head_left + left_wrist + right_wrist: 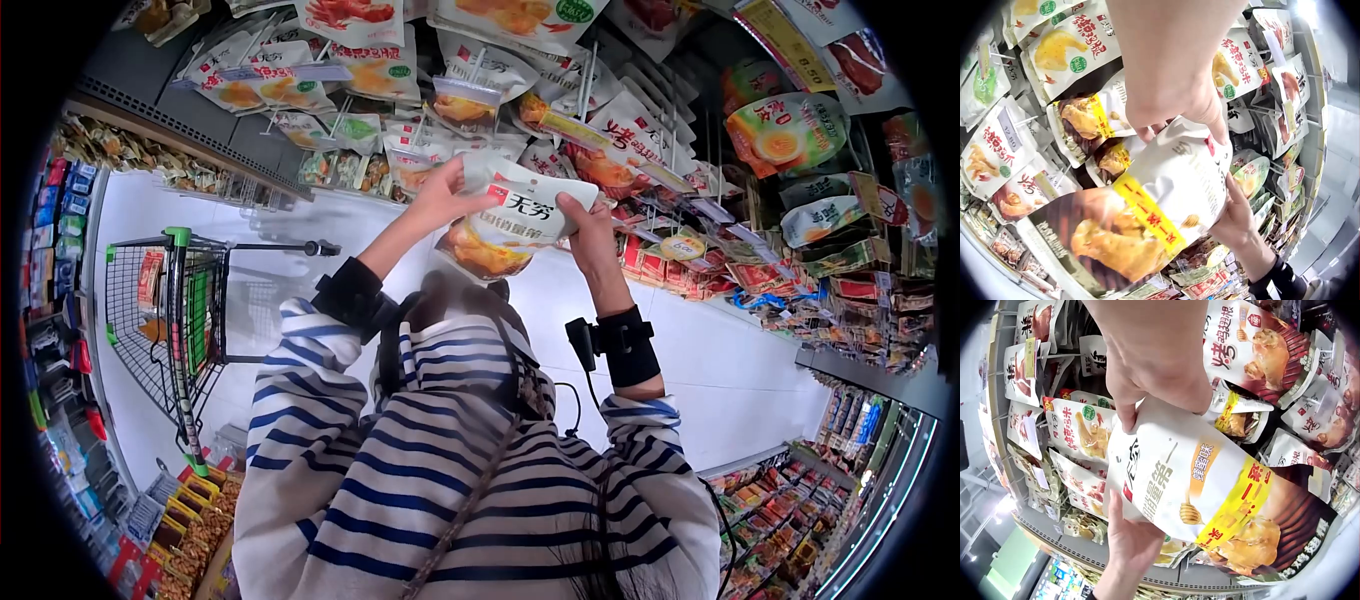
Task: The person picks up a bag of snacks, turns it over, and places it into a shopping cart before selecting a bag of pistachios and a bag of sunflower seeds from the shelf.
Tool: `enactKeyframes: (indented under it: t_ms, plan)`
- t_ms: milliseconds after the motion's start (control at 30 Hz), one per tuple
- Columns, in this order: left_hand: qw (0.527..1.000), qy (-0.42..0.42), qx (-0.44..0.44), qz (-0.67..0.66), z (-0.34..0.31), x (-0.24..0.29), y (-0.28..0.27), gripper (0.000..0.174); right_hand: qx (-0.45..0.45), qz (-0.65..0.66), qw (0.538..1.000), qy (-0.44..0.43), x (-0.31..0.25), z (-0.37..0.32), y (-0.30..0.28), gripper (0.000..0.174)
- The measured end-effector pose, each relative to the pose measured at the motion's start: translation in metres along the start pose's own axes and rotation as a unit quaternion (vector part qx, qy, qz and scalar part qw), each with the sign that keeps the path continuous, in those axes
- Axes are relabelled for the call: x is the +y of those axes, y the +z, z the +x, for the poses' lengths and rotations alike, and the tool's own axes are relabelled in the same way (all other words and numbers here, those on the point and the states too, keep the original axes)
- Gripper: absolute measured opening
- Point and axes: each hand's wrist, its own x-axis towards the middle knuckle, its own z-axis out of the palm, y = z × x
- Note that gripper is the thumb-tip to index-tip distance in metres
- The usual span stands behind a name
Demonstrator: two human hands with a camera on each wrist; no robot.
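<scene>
A white snack pouch (pixel 520 205) with a picture of cooked chicken and a yellow stripe is held up in front of the chest. My left hand (pixel 440 197) grips its left upper edge, and the fingers behind the pouch are partly hidden. On the opposite edge, my right hand (pixel 592 232) pinches the pouch, thumb on the printed front. The right wrist view shows the pouch (pixel 1179 469) close up, with a small honey-dipper picture on it. Both the left hand (pixel 1132 544) and the right hand (pixel 1160 375) are at its top end there.
Hanging pouches (pixel 630 140) on metal hooks with price tags fill the rack just ahead. A black wire shopping cart (pixel 180 310) with green corners stands on the white floor (pixel 270 300) at the left. More packed shelves (pixel 790 510) line the lower right.
</scene>
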Motion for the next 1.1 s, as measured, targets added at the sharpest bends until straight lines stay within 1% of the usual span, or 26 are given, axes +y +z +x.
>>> enactKeyframes:
  t_ms: [33,133,167,267,300,400,433,533,567,600,633,733,767,867,900,933,967,1033,1067,1100]
  plan:
    - [0.999,0.02,-0.006,-0.027,0.009,-0.005,-0.001,0.047,-0.001,-0.006,1.0,-0.006,0.002,0.002,-0.002,0.019]
    - [0.999,-0.011,0.027,-0.02,0.029,-0.004,0.005,0.031,0.024,0.008,1.0,-0.005,0.003,0.01,-0.007,0.019]
    - [0.999,-0.002,0.038,0.009,0.037,-0.01,0.004,0.03,0.033,0.009,0.999,-0.009,0.004,0.014,-0.009,0.019]
    - [0.996,0.004,0.081,0.037,0.056,-0.038,0.006,0.035,0.052,-0.005,0.999,0.002,0.008,0.026,-0.02,0.02]
    - [0.99,0.045,0.091,0.096,0.066,-0.059,0.001,0.039,0.051,-0.016,0.998,-0.026,0.016,0.034,-0.029,0.022]
    - [0.979,-0.046,0.097,0.172,0.078,-0.064,0.001,0.042,0.062,-0.056,0.996,-0.025,0.023,0.051,-0.043,0.023]
    - [0.98,-0.03,0.118,0.155,0.083,-0.067,0.002,0.042,0.068,-0.062,0.995,-0.027,0.025,0.057,-0.047,0.022]
    - [0.989,0.029,0.095,0.108,0.104,-0.071,0.001,0.038,0.078,-0.061,0.995,-0.031,0.024,0.074,-0.053,0.023]
    - [0.985,0.037,0.111,0.131,0.11,-0.073,0.002,0.036,0.077,-0.048,0.995,-0.03,0.021,0.08,-0.054,0.024]
    - [0.979,0.044,0.126,0.153,0.116,-0.069,0.003,0.034,0.076,-0.034,0.996,-0.029,0.02,0.085,-0.054,0.025]
    - [0.973,0.05,0.142,0.175,0.12,-0.066,0.003,0.033,0.061,-0.041,0.996,-0.057,0.018,0.09,-0.055,0.025]
    - [0.984,0.023,0.105,0.145,0.131,-0.062,-0.001,0.031,0.045,0.005,0.996,-0.076,0.01,0.095,-0.054,0.024]
    - [0.98,0.044,0.122,0.151,0.133,-0.063,0.0,0.029,0.035,0.01,0.996,-0.079,0.012,0.098,-0.06,0.023]
    - [0.982,0.09,0.089,0.141,0.141,-0.062,0.0,0.026,0.023,-0.072,0.992,-0.099,0.004,0.099,-0.066,0.022]
    - [0.984,0.052,0.088,0.148,0.138,-0.047,0.003,0.025,0.043,-0.039,0.993,-0.1,-0.001,0.098,-0.061,0.018]
    - [0.984,0.014,0.086,0.154,0.132,-0.023,0.009,0.024,0.043,-0.103,0.986,-0.121,-0.003,0.098,-0.061,0.016]
    - [0.983,-0.024,0.084,0.16,0.13,-0.011,0.013,0.022,0.043,-0.167,0.975,-0.141,-0.005,0.099,-0.064,0.015]
    - [0.986,0.014,0.084,0.14,0.133,-0.012,0.014,0.022,0.049,-0.184,0.973,-0.128,-0.008,0.102,-0.071,0.014]
    - [0.987,0.034,0.085,0.13,0.134,-0.013,0.014,0.022,0.055,-0.138,0.984,-0.095,-0.008,0.104,-0.074,0.015]
    - [0.992,0.029,0.084,0.088,0.135,-0.015,0.014,0.023,0.062,-0.091,0.992,-0.063,-0.01,0.105,-0.072,0.015]
